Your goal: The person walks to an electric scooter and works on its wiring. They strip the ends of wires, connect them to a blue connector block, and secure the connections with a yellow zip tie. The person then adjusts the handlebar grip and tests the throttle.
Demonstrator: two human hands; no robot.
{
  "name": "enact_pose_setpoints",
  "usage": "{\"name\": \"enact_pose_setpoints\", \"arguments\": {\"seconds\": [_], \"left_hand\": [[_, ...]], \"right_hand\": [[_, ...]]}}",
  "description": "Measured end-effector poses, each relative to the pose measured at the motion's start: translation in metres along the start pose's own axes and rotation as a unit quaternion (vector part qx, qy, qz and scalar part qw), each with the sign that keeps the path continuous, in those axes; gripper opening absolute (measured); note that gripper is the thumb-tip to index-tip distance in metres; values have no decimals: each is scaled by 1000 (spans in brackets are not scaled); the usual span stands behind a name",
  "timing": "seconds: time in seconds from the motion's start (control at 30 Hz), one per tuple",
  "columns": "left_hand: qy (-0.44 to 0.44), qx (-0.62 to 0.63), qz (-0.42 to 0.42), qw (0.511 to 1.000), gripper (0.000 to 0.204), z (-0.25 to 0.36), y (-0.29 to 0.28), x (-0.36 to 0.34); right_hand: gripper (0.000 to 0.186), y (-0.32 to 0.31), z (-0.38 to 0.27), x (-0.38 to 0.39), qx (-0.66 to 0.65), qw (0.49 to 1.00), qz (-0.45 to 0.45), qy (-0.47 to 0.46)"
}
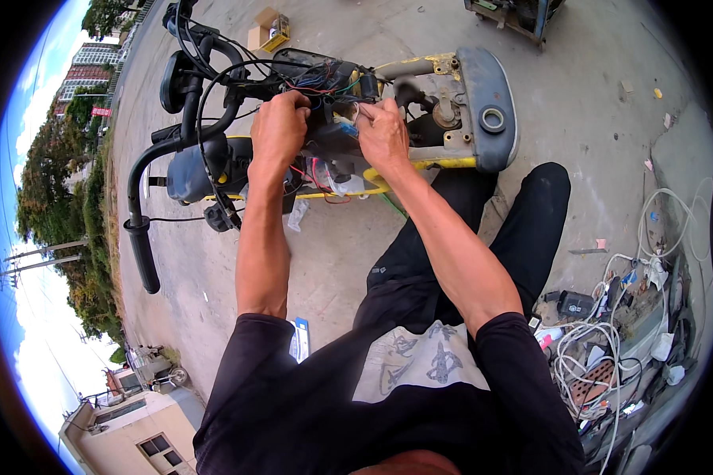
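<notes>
Your left hand point(282, 127) and right hand point(384, 138) curl narrow at 12 o'clock, can't tell what's held; ease scooter wires point(318, 89), don't yank.

No readable text, dark marks point(442, 362) on shirt point(396, 412), small red sign point(101, 112)

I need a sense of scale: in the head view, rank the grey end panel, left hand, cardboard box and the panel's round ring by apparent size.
1. Grey end panel
2. Left hand
3. Cardboard box
4. Round ring
</notes>
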State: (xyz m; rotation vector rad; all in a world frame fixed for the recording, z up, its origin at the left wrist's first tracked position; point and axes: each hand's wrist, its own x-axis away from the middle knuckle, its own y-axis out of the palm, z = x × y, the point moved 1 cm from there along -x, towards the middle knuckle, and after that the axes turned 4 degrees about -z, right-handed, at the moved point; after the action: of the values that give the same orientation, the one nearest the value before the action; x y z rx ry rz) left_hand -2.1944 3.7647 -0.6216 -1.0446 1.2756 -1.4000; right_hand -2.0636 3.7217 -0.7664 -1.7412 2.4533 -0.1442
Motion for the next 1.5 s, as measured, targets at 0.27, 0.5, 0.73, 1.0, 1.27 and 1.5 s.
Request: {"name": "enact_pose_setpoints", "arguments": {"seconds": [0.27,0.5,0.73,1.0,1.27,1.5], "left_hand": [[-21,6,24,999,22,3,2,8],[12,-33,13,999,22,8,-5,17],[30,-45,7,998,17,4,1,5],[6,-8,15,1000,18,5,5,5],[-3,-65,8,998,22,6,8,4],[-46,-36,-5,998,23,13,8,3]], "right_hand": [[18,1,7,3,9,999,0,-37],[17,10,16,-9,-52,997,35,-39],[14,1,2,-6,28,999,15,-25],[13,14,14,-8,-104,987,71,-98],[15,14,11,-9,-77,993,64,-69],[12,16,15,-11,-117,986,86,-84]]}}
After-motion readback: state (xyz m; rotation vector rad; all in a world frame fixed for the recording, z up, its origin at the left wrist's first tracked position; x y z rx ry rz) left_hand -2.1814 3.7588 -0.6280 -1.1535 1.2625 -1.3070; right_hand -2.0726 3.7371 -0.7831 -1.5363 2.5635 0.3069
